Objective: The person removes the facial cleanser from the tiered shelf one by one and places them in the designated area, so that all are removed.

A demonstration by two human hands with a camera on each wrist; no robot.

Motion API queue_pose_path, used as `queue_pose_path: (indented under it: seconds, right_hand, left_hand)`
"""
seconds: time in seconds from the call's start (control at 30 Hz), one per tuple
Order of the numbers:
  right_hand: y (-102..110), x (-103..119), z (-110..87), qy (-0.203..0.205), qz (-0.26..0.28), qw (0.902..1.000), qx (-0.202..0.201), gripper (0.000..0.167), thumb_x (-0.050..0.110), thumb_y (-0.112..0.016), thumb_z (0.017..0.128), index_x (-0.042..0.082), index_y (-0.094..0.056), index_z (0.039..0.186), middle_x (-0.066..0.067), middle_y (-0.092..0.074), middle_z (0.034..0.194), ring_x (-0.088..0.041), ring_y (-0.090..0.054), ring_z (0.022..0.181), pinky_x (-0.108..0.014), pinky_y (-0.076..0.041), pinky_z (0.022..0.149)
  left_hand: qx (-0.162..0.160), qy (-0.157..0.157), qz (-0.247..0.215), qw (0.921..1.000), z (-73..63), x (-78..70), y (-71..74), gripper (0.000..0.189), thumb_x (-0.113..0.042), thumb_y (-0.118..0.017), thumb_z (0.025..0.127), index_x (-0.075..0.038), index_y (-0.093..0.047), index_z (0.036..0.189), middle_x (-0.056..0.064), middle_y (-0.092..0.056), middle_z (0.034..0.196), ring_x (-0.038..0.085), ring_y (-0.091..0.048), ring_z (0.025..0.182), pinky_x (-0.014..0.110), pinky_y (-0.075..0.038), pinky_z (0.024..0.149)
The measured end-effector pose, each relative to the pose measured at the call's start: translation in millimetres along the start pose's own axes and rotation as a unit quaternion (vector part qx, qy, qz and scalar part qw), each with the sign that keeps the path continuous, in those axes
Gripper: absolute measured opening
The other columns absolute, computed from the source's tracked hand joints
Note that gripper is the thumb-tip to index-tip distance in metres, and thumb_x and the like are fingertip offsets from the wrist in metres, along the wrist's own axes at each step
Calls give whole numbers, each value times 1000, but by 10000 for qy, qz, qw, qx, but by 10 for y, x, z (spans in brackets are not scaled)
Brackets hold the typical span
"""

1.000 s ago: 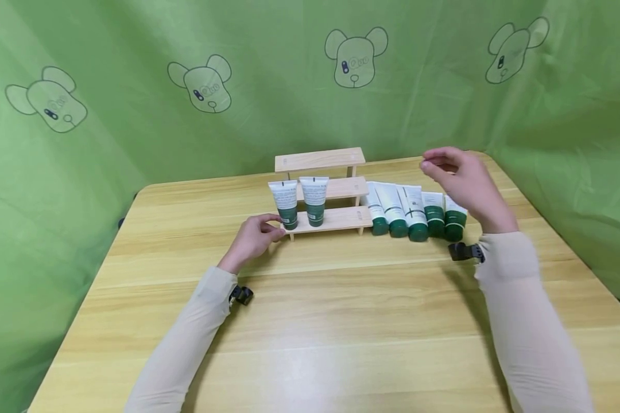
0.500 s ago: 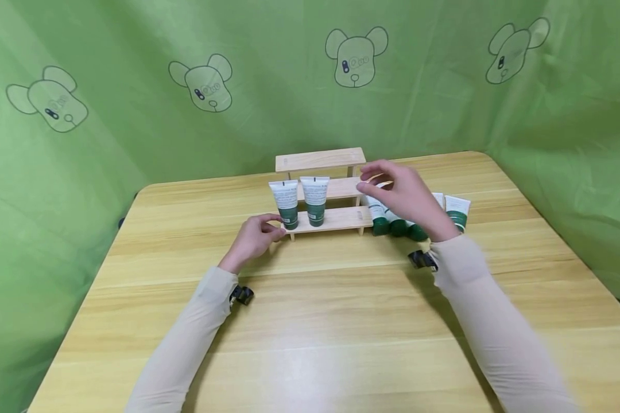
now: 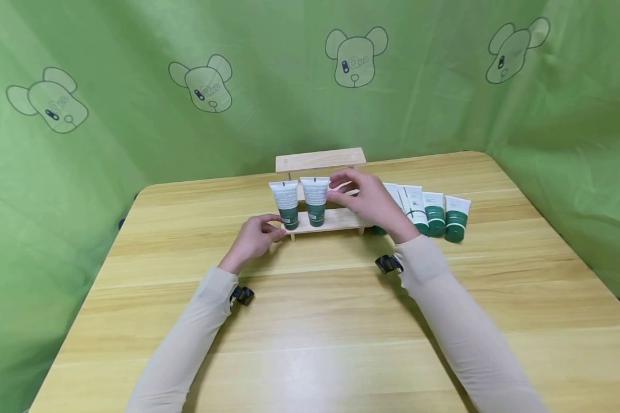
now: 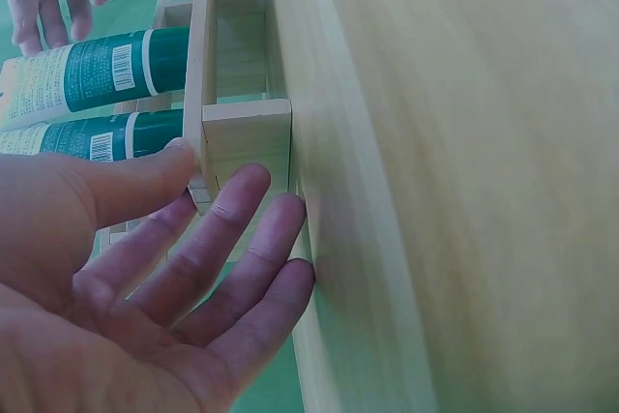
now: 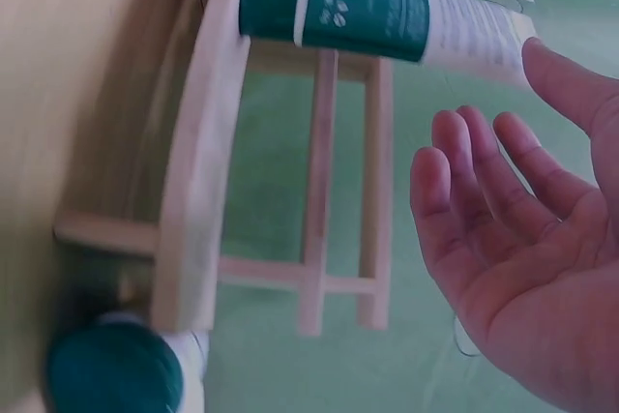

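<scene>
In the head view, two white-and-green squeeze tubes, a left tube (image 3: 284, 195) and a right tube (image 3: 315, 192), stand cap-down on the lowest step of a three-step wooden stand (image 3: 341, 219). My left hand (image 3: 255, 236) holds the left end of that step, thumb at the board's edge; the left wrist view shows its other fingers (image 4: 276, 278) loosely bent beside the stand's leg. My right hand (image 3: 364, 195) is beside the right tube's top. In the right wrist view its thumb tip (image 5: 542, 60) overlaps the tube's flat end, while the other fingers are relaxed and grip nothing.
Right of the stand, several more tubes (image 3: 435, 213) lie in a row on the wooden table (image 3: 310, 321), some partly hidden by my right hand and wrist. A green curtain (image 3: 279, 86) with printed bear heads hangs behind and along both sides.
My right hand has moved left from above the lying tubes to the standing right tube, uncovering the rightmost tubes. My left hand, the stand and the standing tubes have stayed in place.
</scene>
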State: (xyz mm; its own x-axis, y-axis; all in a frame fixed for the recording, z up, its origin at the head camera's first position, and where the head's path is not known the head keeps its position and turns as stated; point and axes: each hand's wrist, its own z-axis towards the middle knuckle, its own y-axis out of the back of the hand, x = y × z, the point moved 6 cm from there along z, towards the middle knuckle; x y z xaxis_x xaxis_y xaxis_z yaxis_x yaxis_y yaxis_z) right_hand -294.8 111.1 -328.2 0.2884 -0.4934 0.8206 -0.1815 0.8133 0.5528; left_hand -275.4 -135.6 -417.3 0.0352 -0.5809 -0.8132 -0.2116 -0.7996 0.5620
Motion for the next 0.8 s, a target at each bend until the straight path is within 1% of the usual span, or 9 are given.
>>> queue_pose_path:
  seconds: [0.17, 0.37, 0.6, 0.8]
  right_hand:
    - [-103, -4, 27, -89, 160, 9998, 22, 39, 28, -75, 95, 7, -64, 125, -11, -70, 117, -26, -67, 109, -42, -56, 93]
    - [-180, -7, 49, -68, 89, 9999, -20, 31, 28, -73, 97, 6, -64, 118, -13, -70, 116, -29, -67, 111, -45, -54, 97]
    - [-190, 1, 44, -51, -119, 9999, -95, 24, 28, -69, 100, 7, -65, 111, -12, -69, 117, -31, -65, 115, -49, -52, 100]
    - [-143, 35, 8, -49, -251, 9996, -134, 25, 30, -68, 100, 8, -66, 112, -12, -70, 117, -31, -65, 115, -49, -52, 98]
  left_hand:
    - [5, -17, -16, 10000, 2, 0, -7, 43, -22, -71, 98, -12, -62, 138, 15, -74, 114, 28, -71, 98, 35, -57, 78]
    - [-2, -7, -43, 10000, -8, -8, -5, 43, -21, -71, 98, -11, -63, 138, 15, -74, 113, 28, -71, 98, 35, -57, 78]
    - [-5, -43, -2, 10000, -4, -18, -7, 43, -21, -71, 98, -11, -63, 138, 15, -75, 113, 28, -71, 98, 34, -56, 78]
    - [7, -9, -21, 10000, -3, -7, -6, 43, -22, -71, 98, -11, -62, 139, 15, -75, 113, 27, -71, 98, 33, -55, 77]
